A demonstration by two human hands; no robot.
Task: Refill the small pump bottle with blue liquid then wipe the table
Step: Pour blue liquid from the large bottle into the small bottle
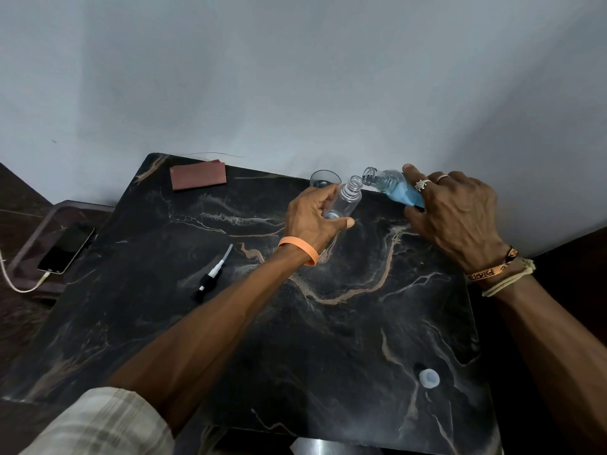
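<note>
Above the far edge of the table (295, 323), left hand (312, 218) grips the empty small bottle (346, 198); right hand (456, 211) tilts the blue-liquid bottle (391, 187), its base hidden behind fingers, necks nearly touching

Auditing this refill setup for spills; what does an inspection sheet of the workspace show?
Surface: dark marble table, no blue spill seen.
Job's things: small bottle looks empty, tilted; blue-liquid bottle tipped toward its mouth, no stream seen; pump head lying on table; white cap near front edge; brown cloth at far corner.
Clutter: clear cup behind the bottles.
Hands: left hand grips small bottle; right hand grips blue-liquid bottle.
Cables: white cable plugged into phone, left.
Surroundings: pale wall.
</note>
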